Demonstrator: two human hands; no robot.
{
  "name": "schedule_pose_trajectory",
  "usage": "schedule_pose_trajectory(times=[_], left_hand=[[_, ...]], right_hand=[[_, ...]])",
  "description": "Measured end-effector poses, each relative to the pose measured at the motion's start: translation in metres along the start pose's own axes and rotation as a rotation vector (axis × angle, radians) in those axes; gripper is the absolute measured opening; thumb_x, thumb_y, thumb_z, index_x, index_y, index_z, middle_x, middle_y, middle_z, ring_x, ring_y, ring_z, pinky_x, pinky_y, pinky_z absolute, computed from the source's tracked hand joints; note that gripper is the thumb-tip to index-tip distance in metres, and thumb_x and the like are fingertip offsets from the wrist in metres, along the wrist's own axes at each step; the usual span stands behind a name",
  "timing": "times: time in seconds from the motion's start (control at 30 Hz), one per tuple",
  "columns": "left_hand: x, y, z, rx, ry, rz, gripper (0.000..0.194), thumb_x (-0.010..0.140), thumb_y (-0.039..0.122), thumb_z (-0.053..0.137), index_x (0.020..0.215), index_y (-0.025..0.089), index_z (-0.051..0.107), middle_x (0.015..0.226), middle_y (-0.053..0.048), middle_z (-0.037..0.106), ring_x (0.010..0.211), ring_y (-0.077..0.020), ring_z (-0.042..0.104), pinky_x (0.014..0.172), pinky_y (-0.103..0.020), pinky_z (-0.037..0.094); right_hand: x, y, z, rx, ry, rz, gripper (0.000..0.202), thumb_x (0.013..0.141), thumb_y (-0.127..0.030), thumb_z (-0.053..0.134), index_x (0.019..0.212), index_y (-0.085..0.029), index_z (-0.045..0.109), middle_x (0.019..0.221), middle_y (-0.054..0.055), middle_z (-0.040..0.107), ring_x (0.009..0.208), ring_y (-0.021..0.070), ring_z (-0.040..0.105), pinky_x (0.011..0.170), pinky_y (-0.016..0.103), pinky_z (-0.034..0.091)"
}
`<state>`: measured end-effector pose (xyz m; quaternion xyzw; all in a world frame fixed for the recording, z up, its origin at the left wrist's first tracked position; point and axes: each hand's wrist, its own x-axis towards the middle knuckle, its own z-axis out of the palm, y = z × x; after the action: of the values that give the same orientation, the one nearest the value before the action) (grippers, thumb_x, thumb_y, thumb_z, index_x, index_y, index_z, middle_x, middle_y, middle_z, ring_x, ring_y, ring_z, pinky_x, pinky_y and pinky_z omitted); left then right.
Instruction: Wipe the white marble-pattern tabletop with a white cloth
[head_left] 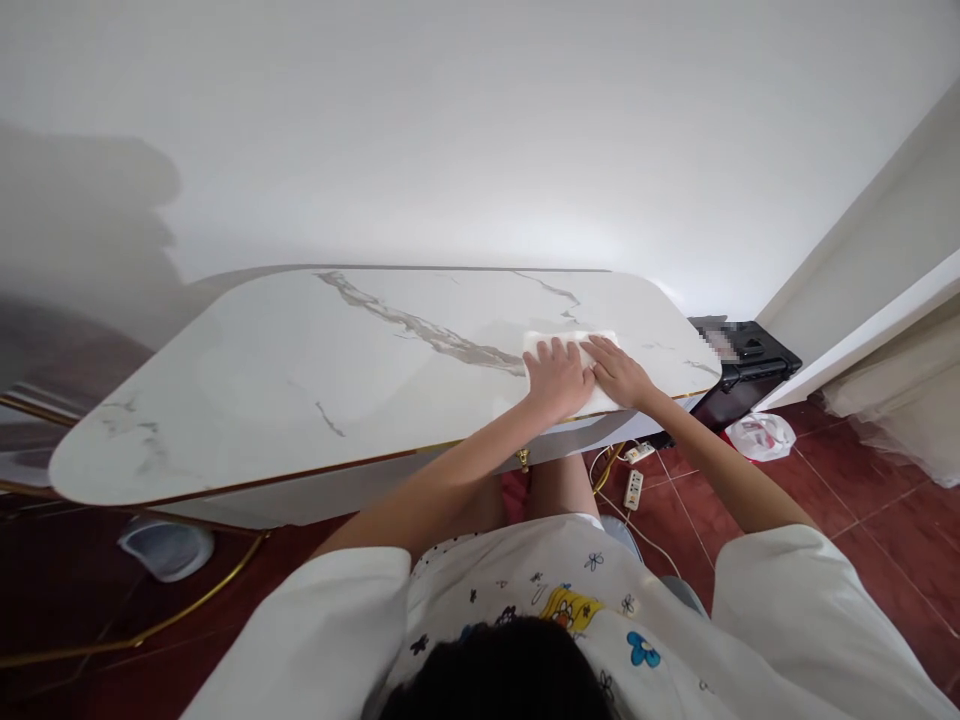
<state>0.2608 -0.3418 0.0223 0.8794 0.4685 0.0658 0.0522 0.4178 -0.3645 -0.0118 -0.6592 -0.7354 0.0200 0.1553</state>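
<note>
My left hand [559, 380] lies flat on a folded white cloth or paper towel [602, 400], fingers spread and pointing away from me. Just to its right, my right hand [619, 371] rests on the same white sheet, its fingers stretched out toward the left hand. Both palms press down and neither hand grips the sheet. Beneath it is the white marble-patterned tabletop [247, 390], long with rounded corners, grey veins and a gold edge. The sheet lies on its right half, close to the front edge.
A white wall [465, 130] stands behind the table. To the right are a black case [750, 365], a white plastic bag [761, 437] and power strips [634, 490] with cords on the red tiled floor. A translucent basin [171, 548] sits at lower left beside a gold rail [202, 600].
</note>
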Motion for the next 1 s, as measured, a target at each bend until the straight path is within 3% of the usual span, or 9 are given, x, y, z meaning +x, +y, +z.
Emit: schedule_pose_trajectory(times=[0.27,0.43,0.7,1.0], left_hand=[[0.055,-0.030,0.007,-0.039,0.100,0.007,0.051,0.095,0.042,0.029,0.134,0.017,0.049,0.150,-0.016,0.042,0.139,-0.0367,0.034,0.109,-0.054,0.031],[0.091,-0.045,0.010,-0.066,0.150,-0.011,0.048,0.094,0.041,0.029,0.131,0.019,0.052,0.145,-0.015,0.048,0.136,-0.0358,0.037,0.109,-0.054,0.029],[0.150,-0.071,0.014,-0.096,0.172,-0.041,0.049,0.093,0.041,0.029,0.131,0.019,0.051,0.147,-0.015,0.048,0.138,-0.0355,0.036,0.109,-0.054,0.029],[0.199,-0.096,0.013,-0.102,0.180,-0.065,0.052,0.093,0.041,0.029,0.134,0.017,0.051,0.148,-0.015,0.046,0.140,-0.0358,0.034,0.113,-0.054,0.027]], right_hand=[[0.063,0.021,0.012,0.053,0.041,-0.015,0.055,0.096,-0.033,0.029,0.147,-0.017,0.046,0.156,0.008,0.041,0.147,0.0270,0.031,0.122,0.050,0.027],[0.108,0.035,0.020,0.040,0.057,-0.046,0.056,0.095,-0.029,0.028,0.145,-0.013,0.047,0.155,0.010,0.043,0.146,0.0259,0.033,0.123,0.049,0.025],[0.168,0.046,0.023,0.060,0.034,0.007,0.056,0.093,-0.026,0.031,0.146,-0.015,0.047,0.156,0.008,0.042,0.146,0.0261,0.033,0.121,0.050,0.028],[0.227,0.056,0.030,0.060,0.008,0.019,0.056,0.094,-0.023,0.031,0.147,-0.013,0.045,0.157,0.006,0.039,0.147,0.0238,0.031,0.123,0.044,0.024]])
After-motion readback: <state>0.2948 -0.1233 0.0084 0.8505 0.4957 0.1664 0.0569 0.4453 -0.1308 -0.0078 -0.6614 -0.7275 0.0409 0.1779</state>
